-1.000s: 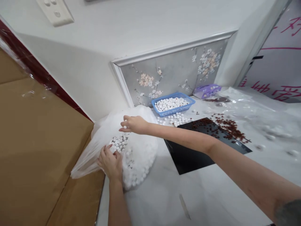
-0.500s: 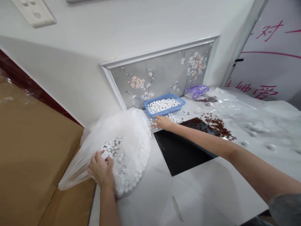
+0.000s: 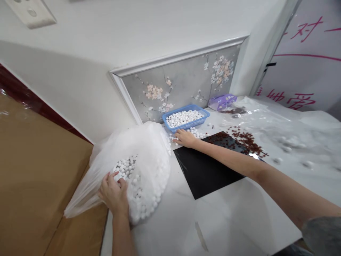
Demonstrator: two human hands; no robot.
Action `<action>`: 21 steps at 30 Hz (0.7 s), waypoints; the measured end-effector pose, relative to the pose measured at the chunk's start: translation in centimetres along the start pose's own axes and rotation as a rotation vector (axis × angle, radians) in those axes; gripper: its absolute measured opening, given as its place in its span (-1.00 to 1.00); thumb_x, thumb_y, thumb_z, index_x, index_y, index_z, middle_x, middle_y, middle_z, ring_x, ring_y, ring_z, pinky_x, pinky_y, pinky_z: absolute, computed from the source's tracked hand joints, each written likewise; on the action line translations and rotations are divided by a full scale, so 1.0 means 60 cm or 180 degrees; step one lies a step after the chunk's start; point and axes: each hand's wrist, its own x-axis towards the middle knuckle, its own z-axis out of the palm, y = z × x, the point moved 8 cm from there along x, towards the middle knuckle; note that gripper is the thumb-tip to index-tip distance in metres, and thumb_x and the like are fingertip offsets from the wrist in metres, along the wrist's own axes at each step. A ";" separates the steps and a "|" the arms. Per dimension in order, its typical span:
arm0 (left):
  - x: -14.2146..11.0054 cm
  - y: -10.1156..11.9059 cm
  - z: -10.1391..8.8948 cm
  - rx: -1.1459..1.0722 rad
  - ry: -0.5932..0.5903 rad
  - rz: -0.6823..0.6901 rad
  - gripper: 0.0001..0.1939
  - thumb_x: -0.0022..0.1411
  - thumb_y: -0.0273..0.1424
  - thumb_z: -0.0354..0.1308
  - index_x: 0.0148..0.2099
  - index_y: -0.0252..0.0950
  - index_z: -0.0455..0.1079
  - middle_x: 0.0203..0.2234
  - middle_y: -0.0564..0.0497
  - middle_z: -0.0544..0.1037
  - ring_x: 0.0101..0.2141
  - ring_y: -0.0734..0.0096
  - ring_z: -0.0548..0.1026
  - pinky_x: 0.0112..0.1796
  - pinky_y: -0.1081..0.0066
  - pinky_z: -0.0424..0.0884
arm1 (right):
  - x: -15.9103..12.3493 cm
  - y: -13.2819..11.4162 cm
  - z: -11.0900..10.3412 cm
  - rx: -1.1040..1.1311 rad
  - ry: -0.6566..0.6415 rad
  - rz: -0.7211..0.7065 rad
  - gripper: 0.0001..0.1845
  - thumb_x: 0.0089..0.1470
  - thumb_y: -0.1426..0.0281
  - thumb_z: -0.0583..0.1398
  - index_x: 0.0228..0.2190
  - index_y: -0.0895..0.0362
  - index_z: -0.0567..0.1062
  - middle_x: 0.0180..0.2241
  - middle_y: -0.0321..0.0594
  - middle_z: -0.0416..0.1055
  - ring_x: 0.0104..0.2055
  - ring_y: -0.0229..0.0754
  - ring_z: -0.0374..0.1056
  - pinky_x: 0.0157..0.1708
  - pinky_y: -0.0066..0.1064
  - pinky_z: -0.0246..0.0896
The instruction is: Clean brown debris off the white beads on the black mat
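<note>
My left hand (image 3: 114, 193) is at the mouth of a translucent plastic bag (image 3: 153, 142), its fingers curled over the bag's edge and the thumb bent beside them. Many small white balls (image 3: 127, 166) show through the opening. My right hand (image 3: 184, 138) reaches across to loose white balls (image 3: 195, 132) on the white table, fingers extended, palm down and partly hidden. Just behind it stands a blue plastic basket (image 3: 186, 126) filled with similar balls. Beneath my right forearm lies a black sheet (image 3: 205, 174).
Small reddish-brown pieces (image 3: 247, 142) are scattered right of the black sheet. Clear plastic wrap (image 3: 301, 124) spreads over the table's right side. A purple packet (image 3: 222, 102) leans near the wall. Cardboard (image 3: 34, 170) stands at the left.
My right fingers have drawn slightly closer together and shifted a little among the loose balls. My left hand stays at the bag. The view has shifted slightly.
</note>
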 end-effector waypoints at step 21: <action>0.002 -0.005 0.002 -0.0030 0.0081 -0.0001 -0.59 0.10 -0.36 -0.08 -0.03 -0.37 0.35 -0.02 -0.18 0.41 -0.02 0.07 0.34 -0.02 0.14 0.17 | -0.081 0.148 -0.092 0.0728 0.1421 0.1358 -0.44 0.28 0.30 -0.26 -0.34 0.23 0.45 -0.28 -0.02 0.39 -0.12 -0.12 0.23 -0.07 -0.31 0.10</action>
